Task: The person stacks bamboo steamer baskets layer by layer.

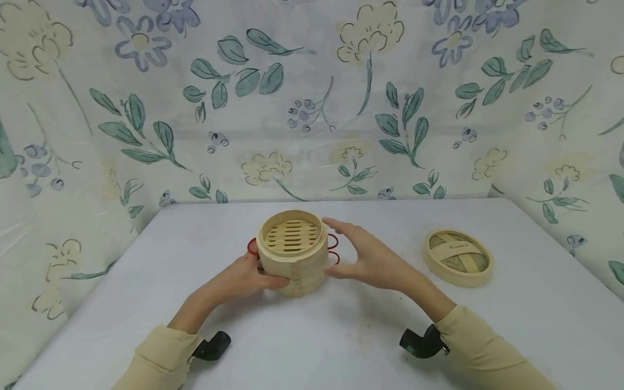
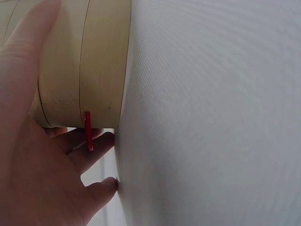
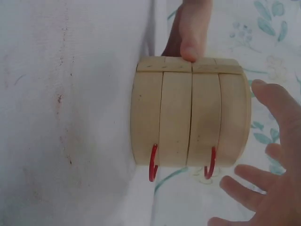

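Note:
A round bamboo steamer [image 1: 292, 268] of two stacked tiers stands upright on the table, its slatted floor visible from above. Red loops [image 3: 210, 163] stick out from its sides. My left hand [image 1: 242, 277] grips the steamer's left side, thumb across the front and fingers reaching round behind; the left wrist view shows this hand [image 2: 40, 165] beside a red loop. At the right side, my right hand [image 1: 372, 257] is spread, thumb and fingers apart, close to the upper tier. In the right wrist view that hand [image 3: 277, 188] has nothing between its fingers.
A woven bamboo lid [image 1: 458, 257] lies on the white table [image 1: 312, 346] to the right, beyond the right forearm. Floral cloth [image 1: 312, 124] hangs behind the table and along both sides. Black wrist devices [image 1: 423, 342] sit under the sleeves.

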`<state>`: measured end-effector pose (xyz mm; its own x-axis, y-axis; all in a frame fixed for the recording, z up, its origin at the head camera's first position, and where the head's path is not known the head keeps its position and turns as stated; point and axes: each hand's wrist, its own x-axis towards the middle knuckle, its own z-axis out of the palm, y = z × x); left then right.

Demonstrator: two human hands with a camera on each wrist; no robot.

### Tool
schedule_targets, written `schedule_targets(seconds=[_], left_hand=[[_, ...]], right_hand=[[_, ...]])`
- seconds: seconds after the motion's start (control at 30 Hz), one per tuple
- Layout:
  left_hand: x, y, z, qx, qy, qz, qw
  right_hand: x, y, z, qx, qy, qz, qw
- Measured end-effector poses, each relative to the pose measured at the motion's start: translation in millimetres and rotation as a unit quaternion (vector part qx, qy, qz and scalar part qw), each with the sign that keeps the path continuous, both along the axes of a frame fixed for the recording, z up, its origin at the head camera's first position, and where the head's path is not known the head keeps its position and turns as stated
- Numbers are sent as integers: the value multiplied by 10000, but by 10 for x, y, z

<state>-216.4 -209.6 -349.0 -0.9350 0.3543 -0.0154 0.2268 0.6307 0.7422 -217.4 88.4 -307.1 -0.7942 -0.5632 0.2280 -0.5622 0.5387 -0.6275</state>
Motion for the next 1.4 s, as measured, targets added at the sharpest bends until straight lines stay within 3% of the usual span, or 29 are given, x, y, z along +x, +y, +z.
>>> schedule_targets(seconds=[0.2, 0.5, 0.77, 1.1, 1.4], left_hand=[[11, -9, -3, -3, -64, 64, 10000], [-5, -7, -12, 186, 73, -165, 9997], [7, -2, -8, 200, -22, -128, 9997], [-7, 10, -20, 34, 180, -174, 9997], [-14, 12, -26, 127, 229, -244, 9994]], right_hand=[[-15, 52, -4, -57, 216, -75, 9997], [-81, 206, -7, -359, 185, -175, 9990], [-116, 279, -1, 118, 158, -240, 9995], [-217, 507, -28, 165, 436, -640, 9969], [-303, 782, -56, 1017, 351, -1277, 9860]])
